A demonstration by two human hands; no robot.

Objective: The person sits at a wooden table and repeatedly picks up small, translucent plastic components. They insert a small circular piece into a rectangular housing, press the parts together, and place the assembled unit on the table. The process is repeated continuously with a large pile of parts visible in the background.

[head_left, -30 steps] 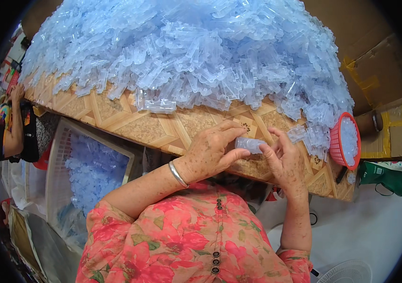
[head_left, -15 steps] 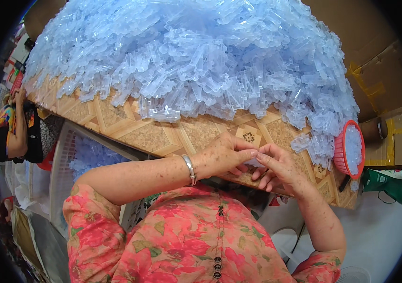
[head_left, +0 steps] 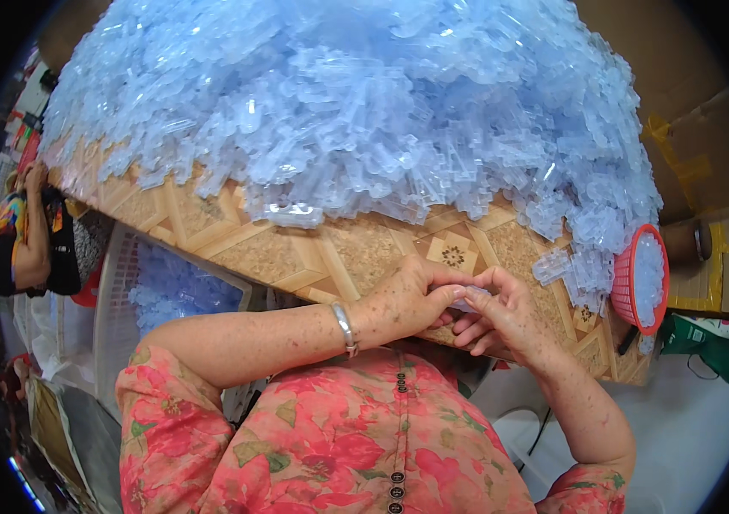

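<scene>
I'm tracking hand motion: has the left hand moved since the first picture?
Yes: the left hand has moved slightly right, judged against the nearest flower motif.

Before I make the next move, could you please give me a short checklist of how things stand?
1. Plastic piece held: ok, between the fingers of left hand and right hand.
2. One hand free: not ok, both are on the piece.
3. Piece undamaged: cannot tell, fingers cover most of it.
4. Pile away from the hands: ok, it lies beyond them on the patterned table.
5. Red basket holding pieces: ok.
</scene>
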